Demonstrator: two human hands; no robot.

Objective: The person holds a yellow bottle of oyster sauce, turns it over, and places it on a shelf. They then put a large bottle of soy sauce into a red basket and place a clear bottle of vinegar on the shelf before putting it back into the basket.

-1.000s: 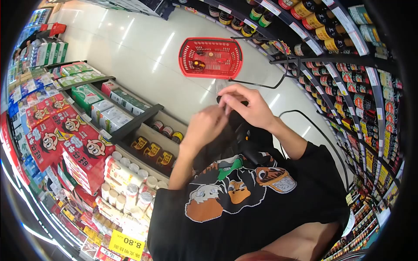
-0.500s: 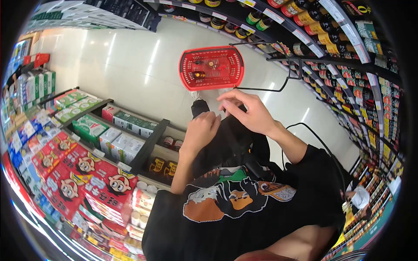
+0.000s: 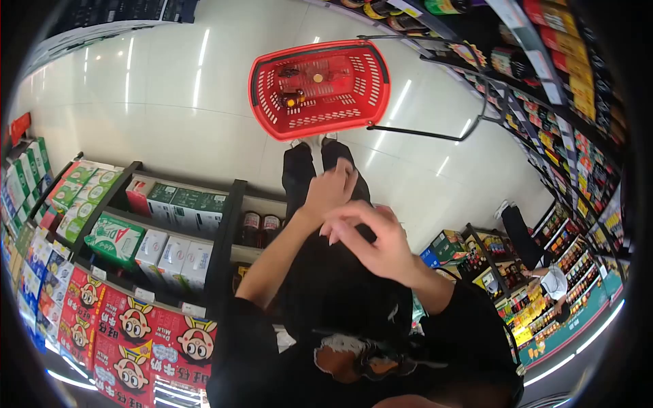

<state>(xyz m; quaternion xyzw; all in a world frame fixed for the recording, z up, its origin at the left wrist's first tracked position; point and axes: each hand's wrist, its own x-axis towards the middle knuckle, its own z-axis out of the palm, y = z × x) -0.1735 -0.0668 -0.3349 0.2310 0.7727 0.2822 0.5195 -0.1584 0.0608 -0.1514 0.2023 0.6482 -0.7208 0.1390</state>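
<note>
Hands hang close together before the chest. The left hand (image 3: 331,189) shows its back, fingers loosely bent and resting against the black trousers (image 3: 297,178); whether it grips anything I cannot tell. Just beside it, the right hand (image 3: 373,239) is half open, fingers curled over the black printed shirt (image 3: 354,319), with nothing visible between them. Ahead of the feet, the red plastic shopping basket (image 3: 266,109) sits on the glossy pale floor (image 3: 170,102), a few small items inside, its black wire handle (image 3: 435,132) stretched rightward. Low shelves with green-and-white cartons (image 3: 173,204) and small dark jars (image 3: 262,224) line the floor's left edge, and bottle racks (image 3: 578,81) line the right.
</note>
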